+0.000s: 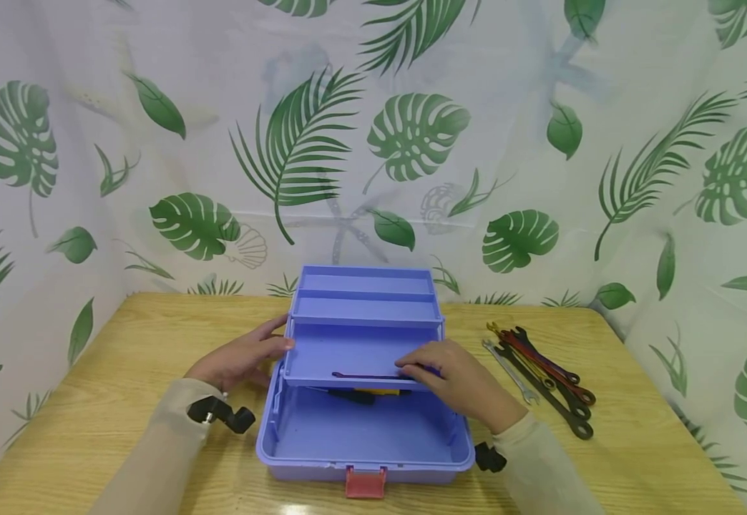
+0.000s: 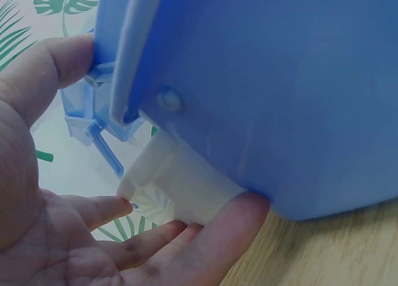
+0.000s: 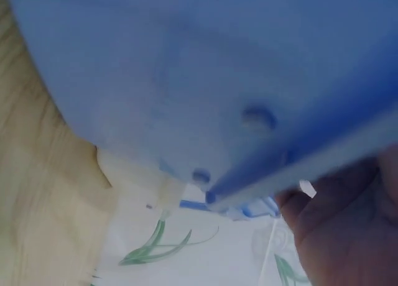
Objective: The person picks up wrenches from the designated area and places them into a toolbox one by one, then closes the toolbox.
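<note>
A blue-purple toolbox (image 1: pixel 367 436) stands with its stepped trays (image 1: pixel 354 347) raised at the back. My right hand (image 1: pixel 460 375) is over the right side of the lower tray and pinches one end of a thin dark-red wrench (image 1: pixel 367 376). That wrench lies along the tray's front edge; its right end is hidden under my fingers. My left hand (image 1: pixel 238 361) rests against the toolbox's left side. In the left wrist view, the fingers of my left hand (image 2: pixel 68 224) are spread, with one fingertip at the tray's edge and another against the box's side.
Several wrenches (image 1: pixel 541 379), black, red, gold and silver, lie in a pile on the wooden table (image 1: pixel 174 329), right of the box. Black-and-yellow-handled tools (image 1: pixel 376 392) sit inside under the tray. A red latch (image 1: pixel 365 483) is at the front. A leaf-print curtain (image 1: pixel 348 143) hangs behind.
</note>
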The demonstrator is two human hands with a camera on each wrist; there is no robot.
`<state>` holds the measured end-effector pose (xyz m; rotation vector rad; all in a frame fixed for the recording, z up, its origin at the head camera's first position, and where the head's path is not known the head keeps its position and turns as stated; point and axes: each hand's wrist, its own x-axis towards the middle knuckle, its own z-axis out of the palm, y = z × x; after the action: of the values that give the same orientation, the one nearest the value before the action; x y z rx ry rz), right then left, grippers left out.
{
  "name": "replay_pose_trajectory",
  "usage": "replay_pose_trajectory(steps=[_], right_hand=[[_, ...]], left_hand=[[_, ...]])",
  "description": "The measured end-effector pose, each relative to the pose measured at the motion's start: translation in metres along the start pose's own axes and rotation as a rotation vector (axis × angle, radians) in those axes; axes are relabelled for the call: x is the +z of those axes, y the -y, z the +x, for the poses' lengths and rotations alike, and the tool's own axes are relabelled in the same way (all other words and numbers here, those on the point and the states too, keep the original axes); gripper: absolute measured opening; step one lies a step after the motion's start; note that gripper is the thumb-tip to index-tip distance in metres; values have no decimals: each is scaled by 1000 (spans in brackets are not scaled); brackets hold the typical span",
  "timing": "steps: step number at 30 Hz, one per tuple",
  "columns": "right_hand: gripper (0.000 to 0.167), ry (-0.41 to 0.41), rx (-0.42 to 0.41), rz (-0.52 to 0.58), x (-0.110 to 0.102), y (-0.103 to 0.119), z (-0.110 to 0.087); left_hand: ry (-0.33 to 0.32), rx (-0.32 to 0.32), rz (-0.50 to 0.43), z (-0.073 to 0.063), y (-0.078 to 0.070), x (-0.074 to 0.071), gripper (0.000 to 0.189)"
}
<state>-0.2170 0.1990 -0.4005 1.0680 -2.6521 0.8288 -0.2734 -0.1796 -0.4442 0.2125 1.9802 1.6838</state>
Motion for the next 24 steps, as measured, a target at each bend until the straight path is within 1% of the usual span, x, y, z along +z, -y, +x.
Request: replay_pose_trajectory(steps=[2, 4, 6, 7, 9, 10, 12, 13, 15, 17, 19, 22, 24], right_hand=[[17, -42, 15, -19, -5, -1, -1], [16, -112, 63, -96, -13, -4, -5], [13, -174, 151, -214, -25, -11, -10], [13, -186, 219, -268, -32, -15, -13], [13, -150, 396, -338, -43, -27, -21], [14, -104, 484, -352, -49, -33, -26], [14, 3, 647, -335, -56, -47, -36], [15, 57, 725, -304, -57, -54, -41], [23, 138, 824, -263, -57, -67, -50], [35, 170, 876, -230, -56, -76, -55], [43, 168, 902, -212, -53, -81, -59], [46, 149, 908, -218, -50, -85, -62], [45, 146, 908, -226, -48, -87, -62]], left_hand=[[3, 3, -4, 0, 1, 0, 92], [4, 4, -6, -1, 1, -1, 92], [2, 3, -6, -1, 1, -1, 92], [2, 2, -5, 0, 1, -1, 92], [-1, 2, -5, 0, 1, -1, 93], [-1, 2, -6, 0, 1, -1, 93], [2, 2, -9, 0, 1, 0, 92], [4, 3, -11, 0, 1, 0, 92], [11, 4, -17, 0, 1, 0, 92], [17, 8, -27, 0, 1, 0, 91], [20, 13, -34, -1, 1, 0, 91], [24, 16, -40, -2, 0, -1, 90], [17, 12, -34, -1, 1, -1, 91]])
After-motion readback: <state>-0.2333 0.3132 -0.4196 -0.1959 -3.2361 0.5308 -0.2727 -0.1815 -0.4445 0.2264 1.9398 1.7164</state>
